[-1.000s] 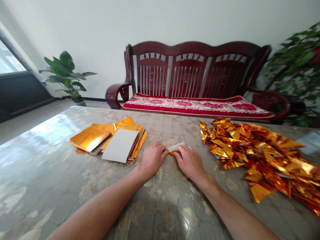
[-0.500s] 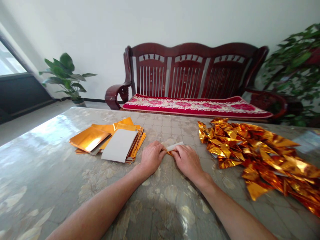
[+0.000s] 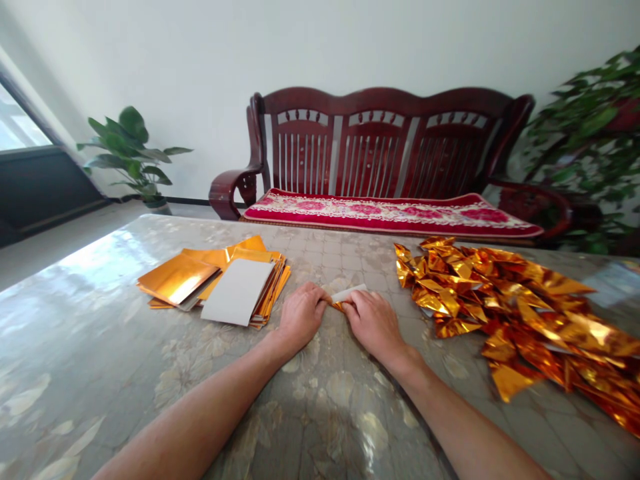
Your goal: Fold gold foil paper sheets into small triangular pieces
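Between my two hands is a sheet of gold foil paper [image 3: 350, 292], its pale back facing up and a strip of gold showing along the near edge. My left hand [image 3: 303, 313] pinches its left end, thumb against fingers. On the other end my right hand [image 3: 374, 321] is closed in the same way. Both hands rest low over the table, and the fingers hide part of the paper. Left of my left hand lies a stack of flat gold foil sheets [image 3: 180, 277], with a pale-backed sheet [image 3: 238, 292] on top.
A heap of folded gold foil pieces [image 3: 520, 300] spreads over the table's right side. The table [image 3: 210, 400] has a glossy floral cover. Behind it stands a dark red wooden bench [image 3: 373, 160] with a patterned cushion [image 3: 390, 212]. Potted plants [image 3: 133, 150] flank the bench.
My left hand has shifted very slightly left, so a little more of the gold strip shows between the hands. Both keep their pinch on the paper.
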Demonstrator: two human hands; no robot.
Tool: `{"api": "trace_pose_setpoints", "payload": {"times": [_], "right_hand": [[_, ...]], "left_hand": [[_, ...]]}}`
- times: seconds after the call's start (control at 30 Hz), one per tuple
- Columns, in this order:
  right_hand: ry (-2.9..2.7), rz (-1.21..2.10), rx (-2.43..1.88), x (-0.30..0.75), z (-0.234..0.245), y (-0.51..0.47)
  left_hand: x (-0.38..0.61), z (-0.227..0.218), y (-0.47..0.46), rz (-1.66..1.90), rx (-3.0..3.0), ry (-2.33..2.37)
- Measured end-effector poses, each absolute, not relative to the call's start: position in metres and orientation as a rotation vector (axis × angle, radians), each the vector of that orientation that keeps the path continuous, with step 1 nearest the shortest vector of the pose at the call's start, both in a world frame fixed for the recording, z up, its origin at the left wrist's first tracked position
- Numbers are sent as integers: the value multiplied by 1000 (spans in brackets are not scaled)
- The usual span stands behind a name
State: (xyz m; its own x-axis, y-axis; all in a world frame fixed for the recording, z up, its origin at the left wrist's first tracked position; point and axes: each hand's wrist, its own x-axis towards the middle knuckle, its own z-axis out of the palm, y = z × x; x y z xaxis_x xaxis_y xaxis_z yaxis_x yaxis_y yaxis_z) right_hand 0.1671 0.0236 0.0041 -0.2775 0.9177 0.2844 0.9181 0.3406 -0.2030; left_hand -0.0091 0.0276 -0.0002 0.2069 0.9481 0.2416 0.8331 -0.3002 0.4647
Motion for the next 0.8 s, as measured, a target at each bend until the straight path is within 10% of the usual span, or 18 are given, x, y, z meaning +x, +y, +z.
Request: {"api": "trace_pose_setpoints", "payload": {"times": [0.8], "right_hand": [[-2235,51,-1549,169,2,26]], "left_hand": [[-10,-5,27,817,2191,1696]]}}
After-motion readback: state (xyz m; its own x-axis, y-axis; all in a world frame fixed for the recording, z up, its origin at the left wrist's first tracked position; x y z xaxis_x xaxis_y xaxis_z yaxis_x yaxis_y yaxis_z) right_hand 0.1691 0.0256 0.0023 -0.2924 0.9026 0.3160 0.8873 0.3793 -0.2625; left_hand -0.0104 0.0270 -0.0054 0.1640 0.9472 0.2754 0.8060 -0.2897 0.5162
